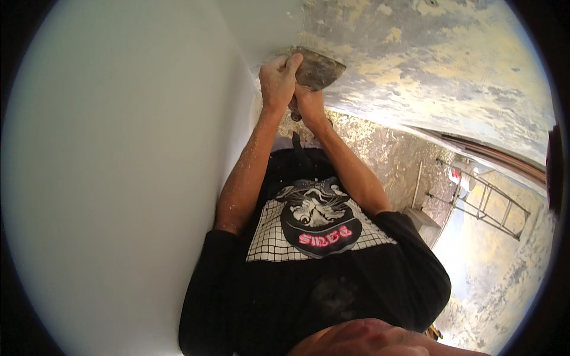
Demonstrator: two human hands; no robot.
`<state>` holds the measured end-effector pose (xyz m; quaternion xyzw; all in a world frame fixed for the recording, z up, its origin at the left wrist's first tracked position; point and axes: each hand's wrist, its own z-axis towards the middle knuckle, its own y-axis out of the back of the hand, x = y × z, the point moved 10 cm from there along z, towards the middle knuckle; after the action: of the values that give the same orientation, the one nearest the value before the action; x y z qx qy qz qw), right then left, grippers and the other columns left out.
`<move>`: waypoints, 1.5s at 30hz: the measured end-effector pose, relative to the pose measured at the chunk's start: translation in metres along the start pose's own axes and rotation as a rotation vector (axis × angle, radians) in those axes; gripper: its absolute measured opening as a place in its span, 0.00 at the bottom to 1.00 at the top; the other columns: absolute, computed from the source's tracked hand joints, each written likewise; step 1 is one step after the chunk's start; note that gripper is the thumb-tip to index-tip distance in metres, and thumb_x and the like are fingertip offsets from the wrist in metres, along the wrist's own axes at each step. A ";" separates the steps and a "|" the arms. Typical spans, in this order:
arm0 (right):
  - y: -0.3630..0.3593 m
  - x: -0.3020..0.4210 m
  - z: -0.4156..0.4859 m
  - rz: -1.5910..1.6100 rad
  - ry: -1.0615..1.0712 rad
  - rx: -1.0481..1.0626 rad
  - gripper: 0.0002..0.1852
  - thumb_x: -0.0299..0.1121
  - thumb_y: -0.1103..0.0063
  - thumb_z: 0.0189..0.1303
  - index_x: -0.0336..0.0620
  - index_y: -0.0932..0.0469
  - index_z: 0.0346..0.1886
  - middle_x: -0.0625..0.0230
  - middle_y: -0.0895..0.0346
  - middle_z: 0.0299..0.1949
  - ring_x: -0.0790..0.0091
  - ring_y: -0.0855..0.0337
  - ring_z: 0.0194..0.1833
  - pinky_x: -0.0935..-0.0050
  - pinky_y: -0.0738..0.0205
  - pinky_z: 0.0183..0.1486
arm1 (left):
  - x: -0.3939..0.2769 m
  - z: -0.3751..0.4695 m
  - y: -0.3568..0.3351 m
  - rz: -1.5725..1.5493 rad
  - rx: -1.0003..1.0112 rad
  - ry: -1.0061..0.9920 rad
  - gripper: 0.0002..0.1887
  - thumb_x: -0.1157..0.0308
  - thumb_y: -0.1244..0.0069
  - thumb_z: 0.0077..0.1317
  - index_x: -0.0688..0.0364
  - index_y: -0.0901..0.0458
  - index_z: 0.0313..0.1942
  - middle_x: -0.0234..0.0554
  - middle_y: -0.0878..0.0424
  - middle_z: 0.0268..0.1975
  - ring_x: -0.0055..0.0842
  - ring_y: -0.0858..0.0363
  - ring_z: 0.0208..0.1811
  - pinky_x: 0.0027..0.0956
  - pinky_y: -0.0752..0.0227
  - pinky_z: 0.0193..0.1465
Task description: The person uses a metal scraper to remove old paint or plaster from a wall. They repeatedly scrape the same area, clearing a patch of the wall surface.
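A broad, dirty metal scraper (319,70) is held in both my hands against the mottled wall (427,58), close to the room corner. My left hand (277,84) presses the blade's left side, its thumb laid on the metal. Just below the blade, my right hand (310,106) wraps the handle (295,116), whose butt end pokes out beneath. Pale dust and flakes cling to my left forearm. The mottled wall shows patchy yellow and grey, while smooth pale coating (271,26) covers its strip beside the corner.
A smooth pale wall (116,178) rises close along my left side. Flakes litter the floor (378,142). To the right are a metal ladder (485,196), a white bucket-like container (468,181), a grey box-like block (423,222) and a brown frame (494,155) along the wall.
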<state>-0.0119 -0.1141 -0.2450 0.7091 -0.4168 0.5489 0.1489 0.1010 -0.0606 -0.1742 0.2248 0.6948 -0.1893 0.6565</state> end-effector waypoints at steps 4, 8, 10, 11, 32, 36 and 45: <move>0.002 -0.003 0.006 -0.134 -0.018 -0.037 0.09 0.35 0.38 0.67 0.39 0.21 0.41 0.69 0.25 0.23 0.76 0.28 0.20 0.69 0.35 0.22 | 0.012 0.001 0.005 0.228 -0.048 0.023 0.23 0.56 0.39 0.68 0.72 0.19 0.29 0.47 0.27 0.19 0.26 0.34 0.24 0.39 0.33 0.32; -0.003 -0.013 0.002 -0.095 -0.080 0.027 0.13 0.40 0.36 0.68 0.38 0.21 0.44 0.69 0.23 0.27 0.76 0.26 0.22 0.68 0.33 0.23 | 0.000 -0.006 0.008 0.154 -0.056 0.061 0.25 0.53 0.39 0.68 0.72 0.17 0.31 0.52 0.23 0.21 0.30 0.32 0.24 0.41 0.31 0.33; 0.003 -0.017 0.002 -0.113 -0.100 -0.031 0.14 0.41 0.35 0.68 0.38 0.21 0.42 0.69 0.23 0.27 0.75 0.26 0.23 0.69 0.33 0.24 | 0.007 -0.001 0.003 0.070 -0.069 0.040 0.25 0.52 0.39 0.67 0.72 0.17 0.31 0.55 0.22 0.22 0.34 0.32 0.24 0.43 0.30 0.34; 0.005 -0.019 0.002 -0.123 -0.110 -0.059 0.15 0.41 0.35 0.68 0.38 0.22 0.42 0.69 0.23 0.26 0.75 0.26 0.23 0.69 0.33 0.24 | 0.015 -0.005 0.005 0.131 -0.065 0.064 0.25 0.53 0.39 0.67 0.72 0.17 0.31 0.55 0.22 0.22 0.34 0.32 0.23 0.43 0.30 0.34; -0.011 0.026 -0.012 0.035 0.050 -0.063 0.06 0.29 0.45 0.67 0.36 0.21 0.38 0.67 0.23 0.26 0.75 0.27 0.21 0.71 0.36 0.19 | -0.042 -0.003 0.003 0.122 -0.067 -0.033 0.26 0.53 0.38 0.66 0.72 0.22 0.26 0.54 0.30 0.18 0.32 0.36 0.22 0.43 0.35 0.29; -0.002 0.023 -0.005 -0.050 0.150 -0.126 0.07 0.29 0.45 0.67 0.36 0.21 0.39 0.66 0.23 0.26 0.74 0.28 0.19 0.70 0.36 0.18 | 0.007 -0.003 -0.002 0.127 -0.069 0.000 0.27 0.53 0.38 0.66 0.72 0.23 0.25 0.50 0.31 0.17 0.30 0.38 0.21 0.41 0.36 0.28; 0.004 0.014 -0.013 -0.098 -0.061 -0.129 0.09 0.27 0.48 0.66 0.35 0.20 0.32 0.62 0.22 0.23 0.70 0.24 0.18 0.67 0.31 0.20 | -0.013 -0.005 -0.002 0.121 -0.103 -0.004 0.28 0.52 0.37 0.65 0.70 0.24 0.22 0.49 0.29 0.16 0.33 0.36 0.20 0.44 0.35 0.29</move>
<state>-0.0226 -0.1134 -0.2289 0.7340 -0.4205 0.4910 0.2082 0.0962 -0.0602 -0.1606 0.2317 0.6873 -0.1139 0.6789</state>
